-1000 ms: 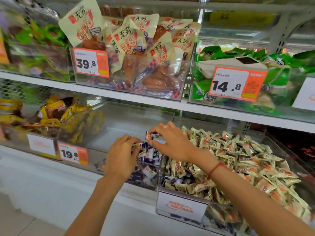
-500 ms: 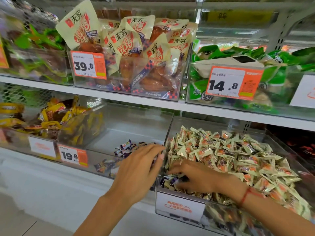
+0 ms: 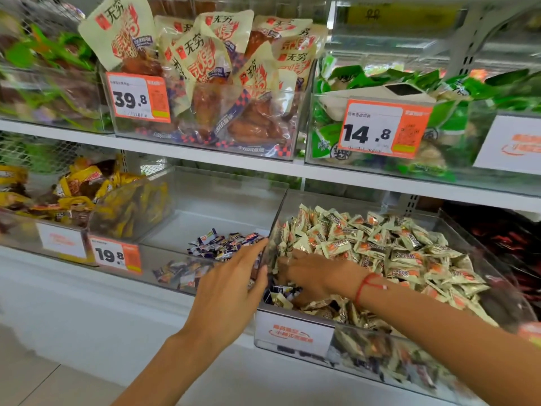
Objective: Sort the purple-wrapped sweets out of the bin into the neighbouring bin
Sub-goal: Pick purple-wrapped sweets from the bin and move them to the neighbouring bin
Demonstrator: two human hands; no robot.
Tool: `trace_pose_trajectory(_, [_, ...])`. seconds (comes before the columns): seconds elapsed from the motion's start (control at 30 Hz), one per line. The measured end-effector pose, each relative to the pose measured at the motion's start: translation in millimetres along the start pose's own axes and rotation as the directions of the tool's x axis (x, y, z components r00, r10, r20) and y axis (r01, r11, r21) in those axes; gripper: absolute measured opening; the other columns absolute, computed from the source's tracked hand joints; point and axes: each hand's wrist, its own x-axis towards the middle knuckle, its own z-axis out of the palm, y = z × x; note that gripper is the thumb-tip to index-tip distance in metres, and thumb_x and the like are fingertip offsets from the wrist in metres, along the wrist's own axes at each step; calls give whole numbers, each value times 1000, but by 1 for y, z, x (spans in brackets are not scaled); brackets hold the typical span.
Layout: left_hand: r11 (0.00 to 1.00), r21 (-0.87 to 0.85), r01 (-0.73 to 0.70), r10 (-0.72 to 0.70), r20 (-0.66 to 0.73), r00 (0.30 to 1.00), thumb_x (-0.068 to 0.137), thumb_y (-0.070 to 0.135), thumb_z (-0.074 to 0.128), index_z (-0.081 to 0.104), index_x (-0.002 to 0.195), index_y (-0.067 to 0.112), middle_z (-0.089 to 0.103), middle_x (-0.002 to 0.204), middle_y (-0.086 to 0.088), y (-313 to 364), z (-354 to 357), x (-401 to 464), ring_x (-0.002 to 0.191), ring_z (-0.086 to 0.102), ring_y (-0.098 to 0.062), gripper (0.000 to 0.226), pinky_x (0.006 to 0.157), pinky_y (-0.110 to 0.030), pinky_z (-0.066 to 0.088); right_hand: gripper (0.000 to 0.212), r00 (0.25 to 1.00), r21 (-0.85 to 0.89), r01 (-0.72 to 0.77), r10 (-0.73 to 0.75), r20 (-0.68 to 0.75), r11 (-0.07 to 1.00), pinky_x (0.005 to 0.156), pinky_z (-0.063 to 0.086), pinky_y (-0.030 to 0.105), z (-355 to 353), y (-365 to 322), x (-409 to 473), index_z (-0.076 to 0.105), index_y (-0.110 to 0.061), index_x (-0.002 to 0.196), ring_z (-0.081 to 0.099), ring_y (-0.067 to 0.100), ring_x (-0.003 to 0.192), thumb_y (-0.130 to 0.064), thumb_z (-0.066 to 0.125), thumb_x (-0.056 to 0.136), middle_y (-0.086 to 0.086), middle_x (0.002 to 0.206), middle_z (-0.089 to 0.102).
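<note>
On the lower shelf, a clear right-hand bin (image 3: 295, 332) is heaped with cream-and-orange wrapped sweets (image 3: 380, 247). A few purple-wrapped sweets (image 3: 281, 291) lie among them at its front left corner. My right hand (image 3: 316, 276) reaches down into that corner, fingers curled among the sweets; whether it holds one is hidden. The neighbouring clear bin (image 3: 222, 197) to the left holds a small pile of purple-wrapped sweets (image 3: 222, 244). My left hand (image 3: 231, 288) hovers with straight fingers at the wall between the two bins, holding nothing.
A bin of yellow-wrapped snacks (image 3: 76, 197) stands further left, with a 19.8 price tag (image 3: 115, 254). The upper shelf carries bins of chicken-wing packs (image 3: 205, 83) and green packets (image 3: 380, 92). Dark red packets (image 3: 497, 238) fill the bin at far right.
Both hands came down from above the left bin, where the right hand pinched a purple sweet. The right hand now digs in the right bin's front corner; the left hand moved right.
</note>
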Motion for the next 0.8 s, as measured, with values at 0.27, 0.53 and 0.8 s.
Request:
trace_pose_trajectory(0.27, [997,-61,55,-55,6,998,95,34,50,41,135,44,66,103,19,2,-5,3,81,62,2,42,67,-19,49,30,975,500,-27,133,-178,866,92,43,39,9,11,-33,64,-14,112,50,11,104,-36,61,91,-3,112,55])
trace_pose_trajectory(0.53, [990,-132,-48,35,-99,994,93,35,55,51,132,34,50,129,21,10,1,11,115,33,10,40,98,-13,29,35,843,961,190,468,-264,199,59,54,21,-4,16,-70,71,-15,101,69,8,73,-31,76,71,-6,87,74])
trace_pose_trajectory(0.8, [975,-203,-86,68,-97,993,90,53,47,39,141,39,57,126,17,30,9,17,117,47,-2,53,99,-30,43,17,831,961,277,508,-226,-25,59,50,16,-17,0,-82,70,-19,100,62,2,61,-24,67,85,-4,71,72])
